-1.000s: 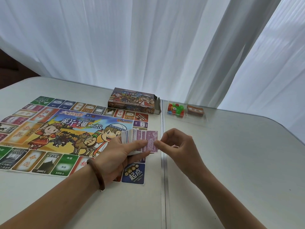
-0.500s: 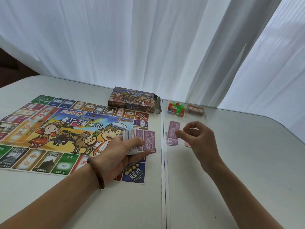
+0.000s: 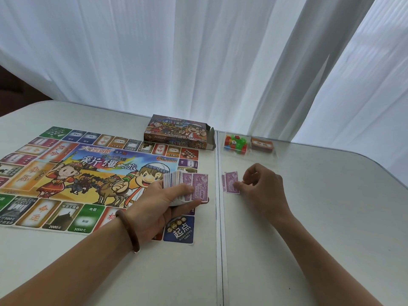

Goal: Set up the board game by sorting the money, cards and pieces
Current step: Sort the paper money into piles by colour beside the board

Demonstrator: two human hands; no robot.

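Observation:
My left hand [image 3: 164,198] grips a thick stack of play money [image 3: 187,186] over the right edge of the colourful game board [image 3: 72,173]; a purple 5000 note lies on top of the stack. Right of the table seam, my right hand [image 3: 262,186] rests on a small pile of purple 5000 notes [image 3: 230,181] lying on the table, fingertips on the top note. Whether the fingers still pinch that note I cannot tell. Farther back sit a clear bag of coloured plastic pieces [image 3: 235,143] and a brown card deck [image 3: 262,145].
The opened game box [image 3: 178,135] lies at the board's far right corner. A seam [image 3: 219,217] splits the white table down the middle. White curtains hang behind the far edge. The table's right half curves away at the far right corner.
My right hand drew a purple note off the stack, carried it right across the seam and lowered it onto the pile on the table. The left hand stayed put with the stack.

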